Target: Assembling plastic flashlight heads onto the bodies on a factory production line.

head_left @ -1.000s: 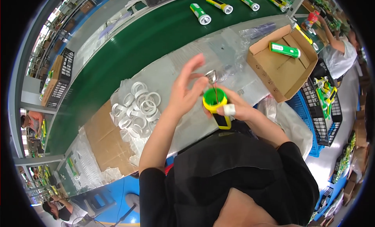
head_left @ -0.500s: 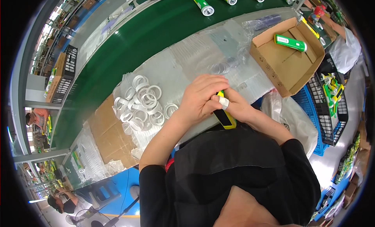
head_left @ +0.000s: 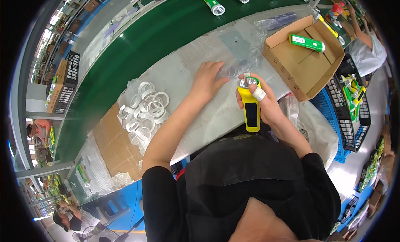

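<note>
Right fingers (head_left: 258,93) grip your torch (head_left: 251,101), left fingers (head_left: 213,69) spread by clear discs (head_left: 232,71); looks like disc-picking, so pinch lightly.

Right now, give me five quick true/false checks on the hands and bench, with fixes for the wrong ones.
1. The right hand holds a yellow flashlight. True.
2. The left hand grips the same flashlight. False: the left hand is apart from it, thumb and fingers spread, beside clear discs; whether it touches them is hard to tell.
3. The white rings lie piled to the left of both hands. True.
4. The held flashlight's dark panel faces away from the camera. False: the dark panel faces the camera.
5. The open cardboard box is empty. False: a green flashlight lies in it.
</note>
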